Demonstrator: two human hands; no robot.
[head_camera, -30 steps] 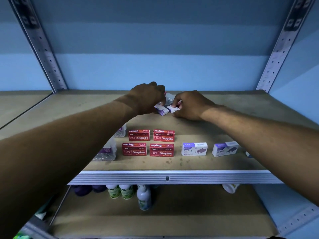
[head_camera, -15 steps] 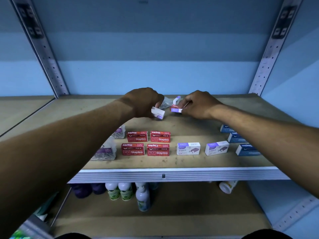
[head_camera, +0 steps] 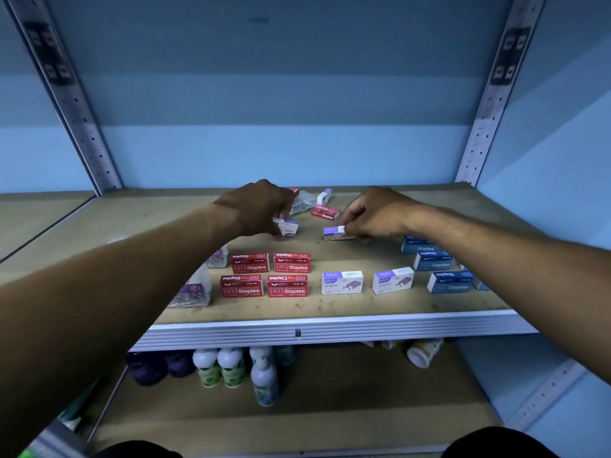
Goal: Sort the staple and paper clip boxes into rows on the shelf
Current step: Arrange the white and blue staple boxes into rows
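I'm seeing both hands mid-shelf (head_camera: 330,312). Left hand (head_camera: 261,208) is gripping a white-purple staple box (head_camera: 288,227), fingers closed on it, box tilted. Right hand (head_camera: 373,214) is pinching another white-purple staple box (head_camera: 334,233) by its end, just above the board. Four red staple boxes (head_camera: 269,276) are sitting in two rows in front, two white ones (head_camera: 342,282) beside them.

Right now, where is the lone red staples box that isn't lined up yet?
The loose red staples box lies toward the back of the shelf, between the left hand and right hand, behind the four sorted red boxes.
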